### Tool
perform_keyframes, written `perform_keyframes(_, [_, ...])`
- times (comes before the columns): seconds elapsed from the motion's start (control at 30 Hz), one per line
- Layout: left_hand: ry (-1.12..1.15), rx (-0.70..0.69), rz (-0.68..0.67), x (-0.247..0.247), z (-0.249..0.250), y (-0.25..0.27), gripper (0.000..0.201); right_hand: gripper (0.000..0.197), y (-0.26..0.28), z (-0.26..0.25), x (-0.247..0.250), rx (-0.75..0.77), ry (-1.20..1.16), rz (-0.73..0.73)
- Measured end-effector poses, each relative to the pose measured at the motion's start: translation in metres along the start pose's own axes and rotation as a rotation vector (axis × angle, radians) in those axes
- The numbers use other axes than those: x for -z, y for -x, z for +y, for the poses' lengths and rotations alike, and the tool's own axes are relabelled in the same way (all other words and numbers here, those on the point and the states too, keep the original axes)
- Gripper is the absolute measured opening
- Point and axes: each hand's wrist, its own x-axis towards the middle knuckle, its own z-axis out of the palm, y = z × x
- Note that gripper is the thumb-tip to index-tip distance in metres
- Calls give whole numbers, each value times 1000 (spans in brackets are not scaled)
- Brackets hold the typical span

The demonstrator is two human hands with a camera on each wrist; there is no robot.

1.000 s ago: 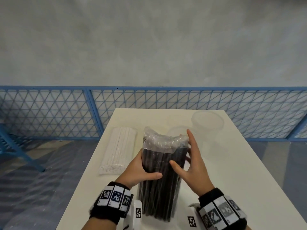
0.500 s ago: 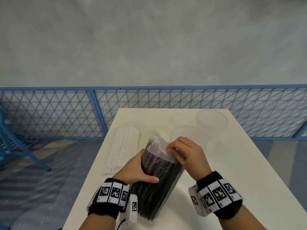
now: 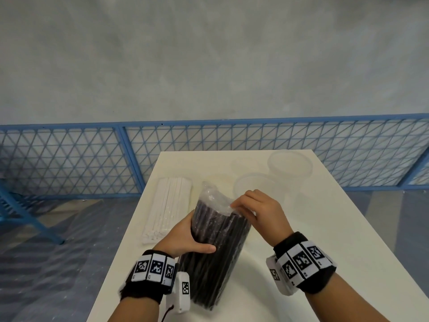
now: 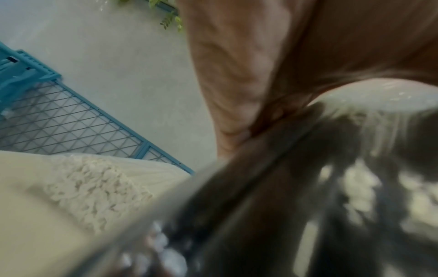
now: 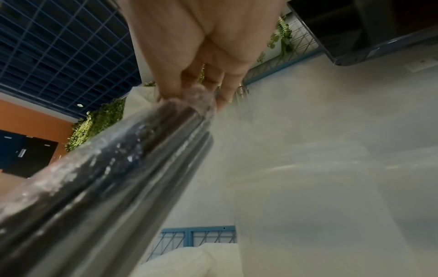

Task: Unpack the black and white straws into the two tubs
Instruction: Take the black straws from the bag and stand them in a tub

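black straw pack gripped mid-body by left hand; right hand pinches its clear wrap top; no legible writing.

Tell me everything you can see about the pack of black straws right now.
The pack of black straws is a fat bundle of dark straws in a clear, crinkly plastic bag. It stands tilted on the white table, bottom end nearest the person, top leaning away. The left hand grips its side, thumb across the front. The right hand pinches the loose plastic at the top. The straws are all inside the bag; whether it is open cannot be told.
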Motion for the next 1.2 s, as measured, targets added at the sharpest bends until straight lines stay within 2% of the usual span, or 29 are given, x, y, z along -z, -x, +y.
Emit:
perform_keyframes(0.1, [9, 6, 34, -2, -1, 0, 88, 20, -1, -2, 1, 9, 25, 1])
perform_keyframes(0.17, [4, 10, 53, -3, -4, 1, 87, 15, -3, -5, 3, -64, -88, 38])
perform_keyframes(0.23, [-3, 19, 57, -2, -6, 3, 82, 10, -12, -5, 7, -287, -300, 165])
perform_keyframes(0.3, [-6, 20, 66, -3, -5, 4, 77, 20, -22, -2, 10, -521, -450, 244])
perform_keyframes(0.33, [-8, 17, 74, -2, -5, 4, 76, 21, -27, -1, 10, -577, -482, 248])
perform_keyframes(0.37, [-9, 15, 85, -2, -4, 3, 76, 19, -30, -2, 11, -563, -481, 250])
perform_keyframes(0.47, [9, 3, 118, -1, -5, 4, 79, 24, -36, -11, 13, -321, -297, 196])
perform_keyframes(0.53, [12, -10, 116, -1, -5, 5, 88, 17, -43, -12, 13, -277, -245, 128])
perform_keyframes(0.57, [8, -21, 114, -2, -5, 6, 93, 12, -47, -10, 14, -321, -273, 145])
perform_keyframes(0.63, [-13, -36, 124, -3, -2, 7, 97, 14, -54, -2, 16, -436, -332, 271])
perform_keyframes(0.67, [-28, -46, 140, -3, 0, 7, 94, 14, -55, -1, 19, -437, -293, 351])
perform_keyframes(0.73, [-45, -67, 211, -5, 3, 6, 86, 13, -57, -9, 25, -309, -192, 443])
perform_keyframes(0.77, [-37, -70, 255, -6, 4, 5, 84, 9, -58, -17, 27, -219, -187, 404])
perform_keyframes(0.83, [-16, -80, 316, -10, 6, 3, 83, 7, -58, -31, 28, -89, -136, 137])
perform_keyframes(0.9, [-7, -93, 348, -15, 6, 1, 81, 15, -60, -37, 25, -91, -11, -177])
perform_keyframes(0.93, [1, -96, 363, -18, 6, 0, 82, 18, -61, -37, 25, -134, 8, -280])
perform_keyframes(1.03, [41, -108, 396, -26, 3, -1, 87, 19, -62, -37, 27, -257, -92, -402])
perform_keyframes(1.1, [29, -93, 408, -28, 0, 0, 84, 13, -60, -38, 27, -254, -74, -450])
perform_keyframes(1.2, [16, -73, 420, -28, 0, 0, 79, 35, -61, -39, 22, -225, 10, -503])
